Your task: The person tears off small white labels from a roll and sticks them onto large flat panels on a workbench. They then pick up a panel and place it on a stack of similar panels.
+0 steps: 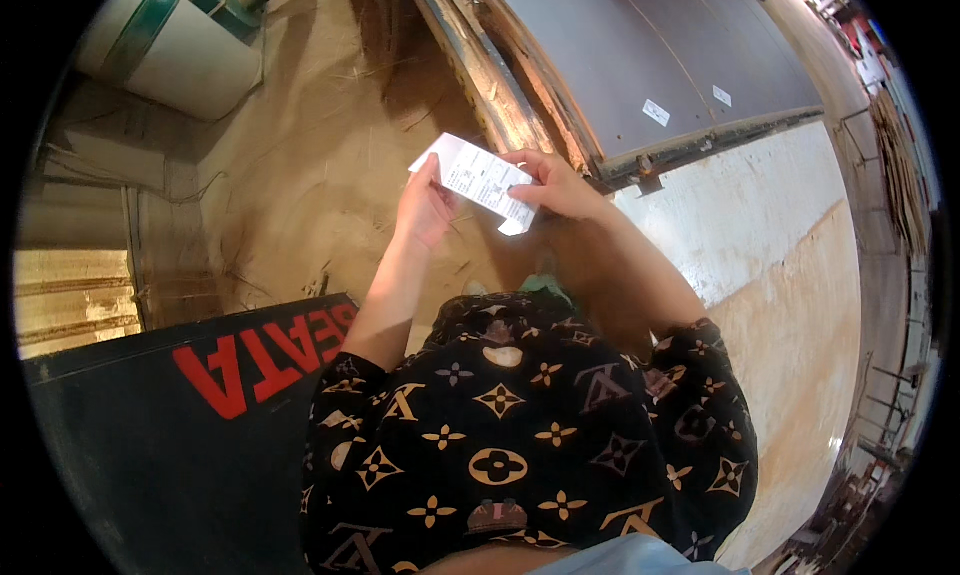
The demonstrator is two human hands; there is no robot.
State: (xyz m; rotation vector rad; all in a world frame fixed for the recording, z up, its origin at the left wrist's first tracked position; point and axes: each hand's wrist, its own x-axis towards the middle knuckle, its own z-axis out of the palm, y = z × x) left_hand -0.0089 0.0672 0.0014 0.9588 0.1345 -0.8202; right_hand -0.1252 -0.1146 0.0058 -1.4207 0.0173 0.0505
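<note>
A white strip of printed labels (472, 178) is held up in front of me, between my two hands. My left hand (428, 207) is closed on its left end, with the thumb lying along the edge. At the other end my right hand (556, 183) pinches the strip, its thumb on the printed face and the fingers partly behind. The lower right corner of the paper hangs bent below my right thumb. Beyond my right hand, two similar white labels (656, 113) lie on a dark grey panel (700, 35).
Right of me lies a pale, partly white board (740, 215). Rough timber edges (490, 75) run along the grey panel's left side. A black surface with red lettering (120, 405) stands at lower left, and a white and green container (180, 55) at upper left. Dust covers the floor (300, 165).
</note>
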